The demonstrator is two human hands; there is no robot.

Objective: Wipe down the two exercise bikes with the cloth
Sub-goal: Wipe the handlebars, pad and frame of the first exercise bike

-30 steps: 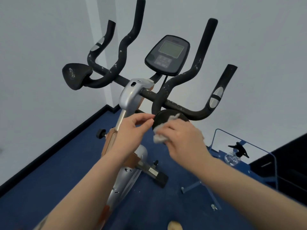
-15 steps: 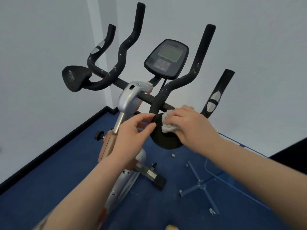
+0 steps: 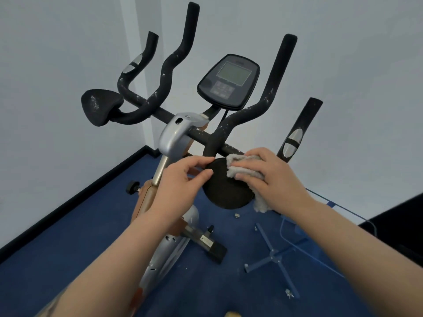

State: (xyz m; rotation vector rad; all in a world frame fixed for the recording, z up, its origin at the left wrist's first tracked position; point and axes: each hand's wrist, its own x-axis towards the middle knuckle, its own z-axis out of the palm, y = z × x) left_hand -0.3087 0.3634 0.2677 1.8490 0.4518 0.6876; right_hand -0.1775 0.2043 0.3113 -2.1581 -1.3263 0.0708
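Note:
One exercise bike (image 3: 174,138) stands in front of me, with black foam handlebars flecked with white, a grey console (image 3: 229,81) and a silver and orange frame. My right hand (image 3: 272,179) presses a grey fluffy cloth (image 3: 238,167) onto the round black elbow pad (image 3: 226,191) on the right side. My left hand (image 3: 183,181) pinches the left rim of that same pad with thumb and fingers. The other elbow pad (image 3: 100,106) sits at the far left. No second bike is in view.
White walls meet in a corner close behind the bike. The floor is blue carpet (image 3: 68,236). A blue metal frame with a cross-shaped base (image 3: 277,259) lies on the floor at the right, with small loose bolts (image 3: 237,215) near it. A dark object fills the right edge.
My right hand has slid the cloth up and to the right across the pad, exposing more of its black surface. My left hand keeps its pinch on the pad's rim.

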